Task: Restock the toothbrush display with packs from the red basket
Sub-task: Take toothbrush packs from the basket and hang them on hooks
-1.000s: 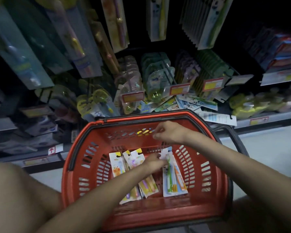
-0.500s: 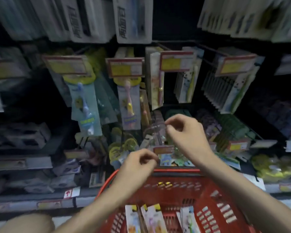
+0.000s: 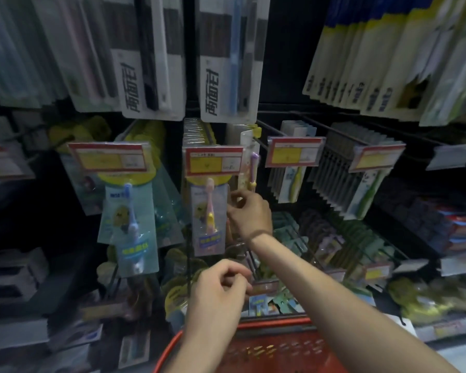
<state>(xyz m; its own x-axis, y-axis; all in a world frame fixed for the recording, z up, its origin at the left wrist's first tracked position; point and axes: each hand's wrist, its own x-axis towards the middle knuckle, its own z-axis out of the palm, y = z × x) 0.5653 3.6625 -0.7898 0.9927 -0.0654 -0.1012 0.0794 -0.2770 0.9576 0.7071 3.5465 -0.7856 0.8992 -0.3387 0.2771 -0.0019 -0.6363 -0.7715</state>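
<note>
Closest to us is one red basket (image 3: 253, 323), cut off at the bottom edge, so its inside is out of view. Our left hand (image 3: 218, 294) is curled, and we can't tell if it's holding anything. Further in, our right hand (image 3: 249, 212) pinches one purple-brush pack (image 3: 250, 162) up at the display, just right of a price tag (image 3: 213, 160). The hook's too blurry to make out.

Red-and-yellow price tags (image 3: 213, 160) cap the peg ends at mid-frame, barring a straight reach onto each hook. Between the clear pack with a pink toothbrush (image 3: 210, 219) and the white-card packs with green brushes (image 3: 291, 181) runs a narrow slot at centre, taken up by the right hand (image 3: 249, 212) pinching a thin pack with a purple toothbrush (image 3: 252, 168). Upper right of centre, a dark gap (image 3: 280, 63) lies open.
</note>
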